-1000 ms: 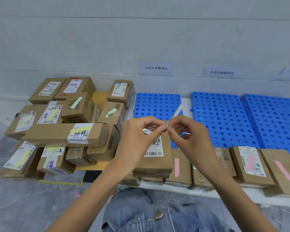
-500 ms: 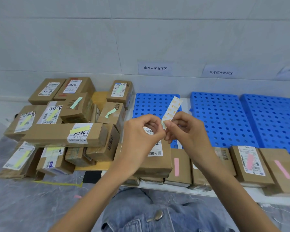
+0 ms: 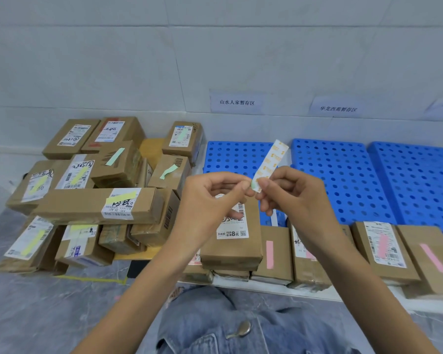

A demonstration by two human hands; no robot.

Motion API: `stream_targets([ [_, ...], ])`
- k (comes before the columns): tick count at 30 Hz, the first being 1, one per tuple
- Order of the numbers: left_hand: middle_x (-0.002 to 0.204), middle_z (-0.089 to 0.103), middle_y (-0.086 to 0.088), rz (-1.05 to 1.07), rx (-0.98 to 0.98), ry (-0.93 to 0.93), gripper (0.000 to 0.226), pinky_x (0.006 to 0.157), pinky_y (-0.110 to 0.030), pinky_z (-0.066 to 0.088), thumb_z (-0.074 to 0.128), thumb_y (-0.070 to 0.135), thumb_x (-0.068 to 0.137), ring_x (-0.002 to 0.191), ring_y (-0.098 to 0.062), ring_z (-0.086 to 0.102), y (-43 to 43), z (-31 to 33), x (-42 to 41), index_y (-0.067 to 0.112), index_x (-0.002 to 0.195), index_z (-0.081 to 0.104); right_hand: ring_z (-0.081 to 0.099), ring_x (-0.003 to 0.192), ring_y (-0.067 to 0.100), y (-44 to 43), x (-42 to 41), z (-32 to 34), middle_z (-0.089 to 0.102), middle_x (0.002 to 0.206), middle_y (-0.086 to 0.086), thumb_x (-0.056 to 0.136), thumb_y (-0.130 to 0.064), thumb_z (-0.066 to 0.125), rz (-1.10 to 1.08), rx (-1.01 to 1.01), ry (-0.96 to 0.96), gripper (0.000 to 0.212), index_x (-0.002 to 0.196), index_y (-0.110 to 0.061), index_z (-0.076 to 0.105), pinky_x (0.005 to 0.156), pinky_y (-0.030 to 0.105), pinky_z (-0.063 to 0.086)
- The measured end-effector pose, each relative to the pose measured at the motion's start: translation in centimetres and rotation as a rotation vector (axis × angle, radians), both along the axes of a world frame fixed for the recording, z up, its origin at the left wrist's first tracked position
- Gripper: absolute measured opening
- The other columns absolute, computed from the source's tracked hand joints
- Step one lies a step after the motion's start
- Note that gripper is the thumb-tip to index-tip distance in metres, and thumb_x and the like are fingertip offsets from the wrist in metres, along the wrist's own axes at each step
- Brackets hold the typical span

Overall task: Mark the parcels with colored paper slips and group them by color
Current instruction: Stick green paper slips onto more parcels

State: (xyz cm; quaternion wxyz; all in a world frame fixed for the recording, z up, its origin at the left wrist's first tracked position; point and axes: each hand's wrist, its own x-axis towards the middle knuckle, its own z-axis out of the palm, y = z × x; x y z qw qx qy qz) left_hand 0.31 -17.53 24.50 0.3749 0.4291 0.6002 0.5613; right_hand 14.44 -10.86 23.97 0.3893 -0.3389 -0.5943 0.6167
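My left hand point(image 3: 210, 200) and my right hand point(image 3: 297, 198) meet at chest height and pinch the lower end of a paper slip point(image 3: 269, 163), whose white backing with yellow print stands up and a pale green edge shows at the fingertips. Directly beneath them lies a brown parcel point(image 3: 232, 241) with a white label and no colored slip that I can see. On its right, a row of parcels point(image 3: 384, 251) carries pink slips. On the left, a pile of parcels point(image 3: 97, 203) carries yellow and green slips.
Three blue perforated plastic pallets point(image 3: 338, 180) lie behind the pink row, against a white wall with paper signs point(image 3: 237, 102). The floor is covered with grey sheeting point(image 3: 36, 315). My knees in blue jeans point(image 3: 228, 328) are at the bottom.
The slip has turned from edge-on to showing its printed backing, and it now stands taller above my fingertips. Both hands stay pinched together at the same place.
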Motion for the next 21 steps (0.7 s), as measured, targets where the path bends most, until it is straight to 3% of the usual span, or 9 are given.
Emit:
stream_targets([
  [5, 0.074, 0.073, -0.001, -0.103, -0.093, -0.058, 0.006, 0.051, -0.022, 0.055, 0.068, 0.007, 0.084, 0.064, -0.007, 0.063, 0.0, 0.8, -0.8, 0.011, 0.085, 0.072, 0.056, 0.050, 0.015, 0.1, 0.5, 0.5, 0.064, 0.066, 0.014, 0.087, -0.007, 0.062, 0.077, -0.062, 0.016, 0.012, 0.077, -0.001, 0.061, 0.051, 0.022, 0.048],
  [11, 0.067, 0.071, 0.001, -0.104, -0.052, 0.050, 0.008, 0.051, -0.023, 0.055, 0.069, 0.004, 0.083, 0.061, -0.008, 0.063, 0.2, 1.1, -0.8, 0.011, 0.078, 0.071, 0.056, 0.049, 0.014, 0.0, 0.5, 0.9, 0.065, 0.065, 0.014, 0.087, -0.005, 0.062, 0.077, -0.001, -0.015, 0.013, 0.081, 0.006, 0.060, 0.050, 0.022, 0.048],
  [17, 0.059, 0.062, 0.003, 0.082, 0.050, 0.244, 0.012, 0.051, -0.033, 0.058, 0.069, 0.000, 0.077, 0.057, -0.013, 0.060, 0.4, 0.7, 0.5, 0.010, 0.071, 0.067, 0.057, 0.046, 0.017, -0.5, -0.1, 1.2, 0.065, 0.059, 0.012, 0.086, -0.002, 0.064, 0.014, 0.079, -0.033, 0.016, 0.072, -0.002, 0.057, 0.047, 0.022, 0.047],
  [21, 0.063, 0.062, -0.008, 0.172, 0.101, 0.204, 0.008, 0.049, -0.033, 0.058, 0.070, 0.002, 0.076, 0.062, -0.024, 0.062, 0.5, 0.6, 1.2, 0.007, 0.072, 0.065, 0.056, 0.044, 0.018, -1.0, -0.8, 1.1, 0.062, 0.054, 0.008, 0.085, -0.003, 0.065, -0.040, 0.120, -0.001, 0.015, 0.072, -0.003, 0.058, 0.047, 0.022, 0.047],
])
